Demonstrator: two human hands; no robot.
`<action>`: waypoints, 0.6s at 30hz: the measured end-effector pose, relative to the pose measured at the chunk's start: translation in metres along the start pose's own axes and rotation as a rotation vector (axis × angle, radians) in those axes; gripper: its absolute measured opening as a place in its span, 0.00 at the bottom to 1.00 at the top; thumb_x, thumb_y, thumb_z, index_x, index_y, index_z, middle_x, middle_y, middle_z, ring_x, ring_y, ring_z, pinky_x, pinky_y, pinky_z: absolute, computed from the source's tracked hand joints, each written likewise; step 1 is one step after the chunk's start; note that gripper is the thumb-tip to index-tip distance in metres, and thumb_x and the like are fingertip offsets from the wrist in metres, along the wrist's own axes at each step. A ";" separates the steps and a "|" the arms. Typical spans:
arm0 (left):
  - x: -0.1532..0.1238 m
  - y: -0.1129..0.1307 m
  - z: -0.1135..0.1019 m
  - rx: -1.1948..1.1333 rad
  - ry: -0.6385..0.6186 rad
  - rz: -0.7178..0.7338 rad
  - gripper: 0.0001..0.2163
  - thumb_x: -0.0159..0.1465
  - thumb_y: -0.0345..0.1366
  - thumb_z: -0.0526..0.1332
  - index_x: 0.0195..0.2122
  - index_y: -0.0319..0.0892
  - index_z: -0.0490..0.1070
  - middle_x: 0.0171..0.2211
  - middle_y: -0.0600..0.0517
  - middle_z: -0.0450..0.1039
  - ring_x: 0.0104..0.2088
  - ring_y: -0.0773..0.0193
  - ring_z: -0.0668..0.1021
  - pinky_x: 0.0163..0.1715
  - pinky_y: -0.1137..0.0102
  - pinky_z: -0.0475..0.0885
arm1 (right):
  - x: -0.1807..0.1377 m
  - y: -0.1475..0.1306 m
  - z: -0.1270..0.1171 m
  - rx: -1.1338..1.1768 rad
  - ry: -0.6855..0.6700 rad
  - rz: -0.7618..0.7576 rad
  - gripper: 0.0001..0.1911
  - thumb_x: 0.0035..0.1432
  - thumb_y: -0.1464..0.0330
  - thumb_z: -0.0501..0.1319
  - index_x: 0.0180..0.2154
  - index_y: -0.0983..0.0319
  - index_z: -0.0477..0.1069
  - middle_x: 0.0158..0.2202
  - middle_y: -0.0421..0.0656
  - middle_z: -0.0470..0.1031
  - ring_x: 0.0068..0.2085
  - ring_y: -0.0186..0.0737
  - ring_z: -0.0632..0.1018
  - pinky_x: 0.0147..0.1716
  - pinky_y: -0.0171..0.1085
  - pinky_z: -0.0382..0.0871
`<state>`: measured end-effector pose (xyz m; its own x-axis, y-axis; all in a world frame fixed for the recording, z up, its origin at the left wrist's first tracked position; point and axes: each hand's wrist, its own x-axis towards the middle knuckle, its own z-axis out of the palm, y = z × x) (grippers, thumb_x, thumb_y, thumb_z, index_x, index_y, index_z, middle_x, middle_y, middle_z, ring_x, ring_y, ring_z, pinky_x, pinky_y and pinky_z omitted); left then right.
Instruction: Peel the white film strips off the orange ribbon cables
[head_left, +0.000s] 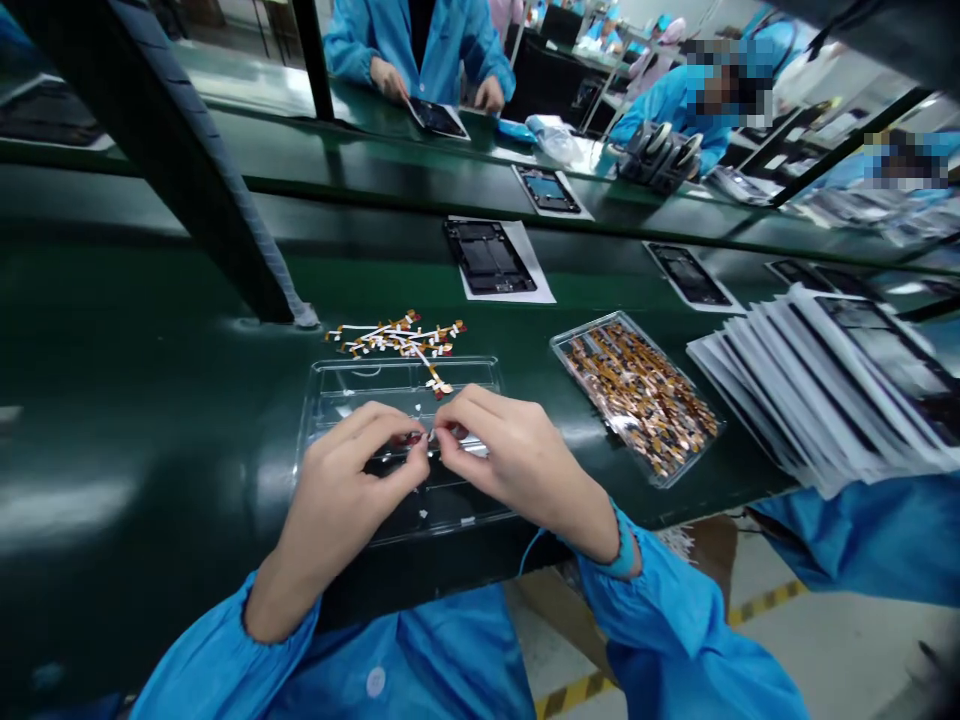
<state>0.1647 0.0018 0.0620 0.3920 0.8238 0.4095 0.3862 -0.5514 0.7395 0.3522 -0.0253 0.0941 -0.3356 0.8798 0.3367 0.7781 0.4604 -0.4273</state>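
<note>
My left hand (352, 485) and my right hand (517, 455) meet fingertip to fingertip over a clear plastic tray (319, 405). Between the left thumb and forefinger a small red-ended part shows, which looks like a flex cable (409, 438); most of it is hidden by the fingers. The right thumb and forefinger are pinched close beside it, on a tiny pale bit that I cannot make out. Small white scraps (424, 515) lie in the tray. Just behind the tray is a loose pile of white and orange flex cables (390, 338), one hanging over its rim.
A second clear tray (637, 400), full of copper-coloured flex parts, sits to the right. Beyond it is a fanned stack of paper sheets and dark panels (810, 400). Device frames (491, 258) on paper lie behind. A dark post (217, 170) rises at left. Co-workers sit opposite.
</note>
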 end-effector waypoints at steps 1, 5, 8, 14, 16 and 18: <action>0.000 0.000 0.002 -0.011 0.008 0.000 0.04 0.65 0.28 0.63 0.35 0.43 0.75 0.35 0.54 0.76 0.35 0.68 0.78 0.40 0.73 0.72 | 0.000 0.000 0.001 -0.001 0.005 -0.009 0.06 0.68 0.72 0.57 0.39 0.62 0.72 0.37 0.43 0.77 0.37 0.34 0.78 0.38 0.34 0.70; -0.002 -0.019 -0.014 -0.093 -0.040 -0.110 0.05 0.64 0.28 0.62 0.36 0.44 0.77 0.35 0.52 0.77 0.37 0.64 0.79 0.40 0.69 0.74 | -0.003 0.002 0.005 -0.016 0.022 -0.039 0.04 0.68 0.73 0.58 0.40 0.62 0.71 0.38 0.42 0.77 0.36 0.34 0.78 0.37 0.33 0.70; -0.005 -0.042 -0.058 -0.114 -0.153 -0.258 0.10 0.66 0.28 0.58 0.37 0.46 0.80 0.26 0.53 0.74 0.25 0.66 0.76 0.27 0.71 0.72 | -0.004 0.006 0.011 -0.144 0.101 -0.112 0.03 0.66 0.75 0.59 0.39 0.62 0.71 0.34 0.41 0.77 0.33 0.34 0.77 0.33 0.34 0.67; -0.001 -0.019 -0.044 -0.273 -0.147 -0.332 0.06 0.64 0.33 0.62 0.34 0.45 0.79 0.29 0.53 0.76 0.29 0.68 0.76 0.27 0.73 0.68 | -0.005 0.004 0.021 -0.482 0.233 -0.265 0.04 0.61 0.75 0.63 0.36 0.63 0.69 0.31 0.41 0.77 0.28 0.36 0.74 0.29 0.38 0.64; 0.002 -0.008 -0.013 -0.305 -0.101 -0.342 0.03 0.62 0.33 0.65 0.31 0.42 0.77 0.29 0.53 0.76 0.29 0.69 0.74 0.27 0.74 0.67 | -0.004 0.002 0.025 -0.548 0.247 -0.293 0.04 0.60 0.74 0.64 0.36 0.63 0.69 0.30 0.41 0.76 0.26 0.36 0.72 0.27 0.38 0.62; 0.003 -0.004 0.007 -0.322 -0.033 -0.369 0.04 0.62 0.33 0.66 0.30 0.41 0.76 0.28 0.54 0.75 0.27 0.70 0.73 0.25 0.74 0.66 | -0.003 0.000 0.028 -0.576 0.263 -0.300 0.04 0.61 0.73 0.64 0.35 0.62 0.69 0.28 0.41 0.75 0.24 0.36 0.70 0.25 0.39 0.61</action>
<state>0.1706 0.0053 0.0565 0.3058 0.9491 0.0762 0.2282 -0.1507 0.9619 0.3385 -0.0247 0.0690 -0.4966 0.6332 0.5937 0.8541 0.4785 0.2040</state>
